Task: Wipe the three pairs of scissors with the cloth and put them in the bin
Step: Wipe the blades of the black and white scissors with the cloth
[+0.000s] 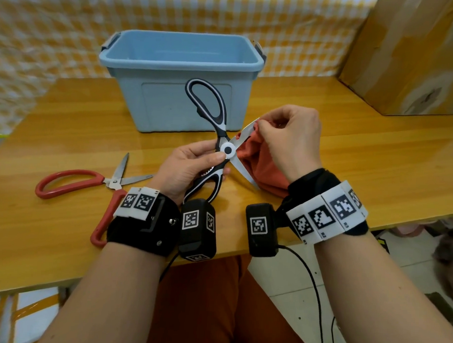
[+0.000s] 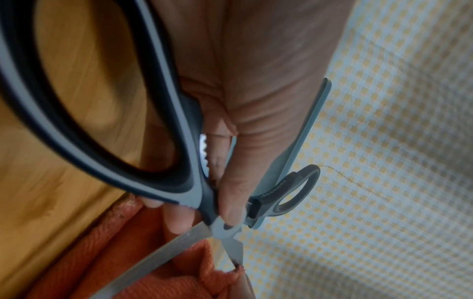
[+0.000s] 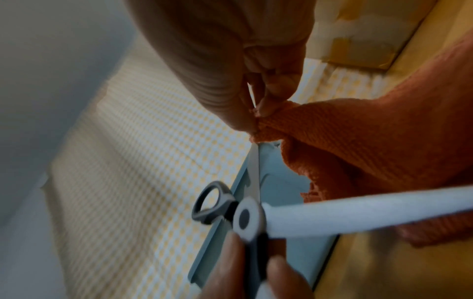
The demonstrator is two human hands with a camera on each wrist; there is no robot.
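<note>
Glossy orange-brown wooden table [image 1: 67, 130] against a yellow-and-white checked backdrop [image 1: 58, 24], cardboard box [image 1: 409, 54] at right. Left hand [image 1: 187, 167] gripping open black-and-white scissors [image 1: 227, 149] near the pivot. Right hand [image 1: 290, 137] pinching orange cloth [image 1: 259, 167] onto one blade. Red scissors [image 1: 96, 184] lying left; blue bin [image 1: 181, 80] behind.

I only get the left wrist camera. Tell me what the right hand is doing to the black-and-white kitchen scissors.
Observer: The right hand pinches the orange cloth around the upper blade's tip of the open black-and-white kitchen scissors.
Operator: Report the bin's contents.
Observer: No scissors show in the light blue plastic bin, though its floor is hidden in the head view.
Operator: Name what else lies on the table.
Observer: Red-handled metal scissors lie open on the wooden table, left of the left hand. No third pair is in view.
</note>
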